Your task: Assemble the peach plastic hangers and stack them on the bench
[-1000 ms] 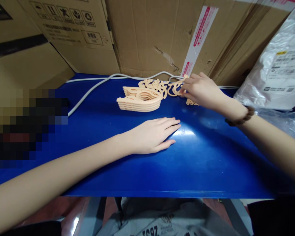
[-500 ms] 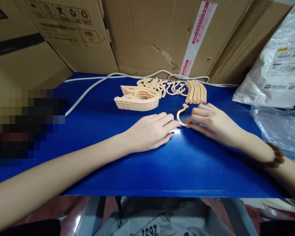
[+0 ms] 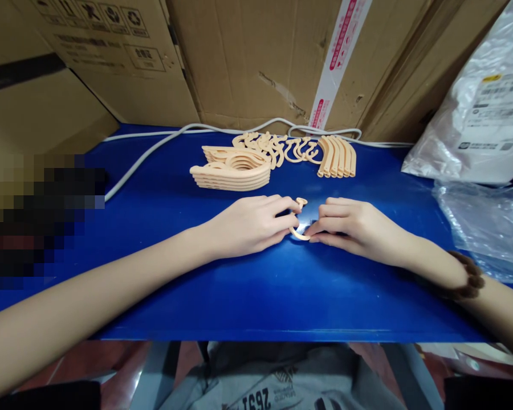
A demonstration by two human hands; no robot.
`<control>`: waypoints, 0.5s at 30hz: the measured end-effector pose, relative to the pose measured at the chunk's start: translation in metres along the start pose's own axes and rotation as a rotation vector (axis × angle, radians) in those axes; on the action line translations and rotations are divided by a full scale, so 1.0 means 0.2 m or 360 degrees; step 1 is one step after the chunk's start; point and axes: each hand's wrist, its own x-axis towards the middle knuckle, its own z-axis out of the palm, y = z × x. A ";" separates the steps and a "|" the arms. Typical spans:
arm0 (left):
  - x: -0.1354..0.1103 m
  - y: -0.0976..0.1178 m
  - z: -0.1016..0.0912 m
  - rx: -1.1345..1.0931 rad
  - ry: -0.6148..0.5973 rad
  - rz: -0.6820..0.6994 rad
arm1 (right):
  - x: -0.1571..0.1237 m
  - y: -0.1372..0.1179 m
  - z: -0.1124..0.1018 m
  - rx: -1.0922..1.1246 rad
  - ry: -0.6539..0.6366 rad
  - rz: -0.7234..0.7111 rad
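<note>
Between my hands is a beige plastic hanger hook [image 3: 300,235], curved, with a small flat knob at its far end. My left hand [image 3: 256,225] pinches the hook's left side, its fingers covering part of the curve. The fingertips of my right hand [image 3: 350,228] close on the hook's near tip. Beyond my left hand stands a stack of beige curved hanger pieces [image 3: 233,179]. Several loose hooks [image 3: 297,149] lie behind, and a row of beige hanger arms [image 3: 337,156] sits to their right.
A white cable [image 3: 154,149] runs along the back of the blue table [image 3: 256,302]. Cardboard boxes [image 3: 248,62] wall off the rear and left. On the right are a white plastic parcel bag [image 3: 465,125] and clear plastic wrap [image 3: 483,228]. A blurred dark area covers the left edge.
The hook has come nearer to me and slightly left. My left hand now grips its side, where before its fingertips were only beside it. The right hand has moved along with the tip.
</note>
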 end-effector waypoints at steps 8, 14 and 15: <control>0.00 0.00 0.00 -0.0025 0.0008 0.0012 | 0.00 0.07 -0.05 0.0268 0.0249 0.0332; 0.00 0.00 0.01 -0.0055 0.0045 0.0007 | -0.04 0.28 -0.15 -0.0070 0.0627 0.1007; 0.00 0.00 0.01 -0.0056 0.0051 0.0007 | -0.04 0.33 -0.17 -0.0148 0.0642 0.1121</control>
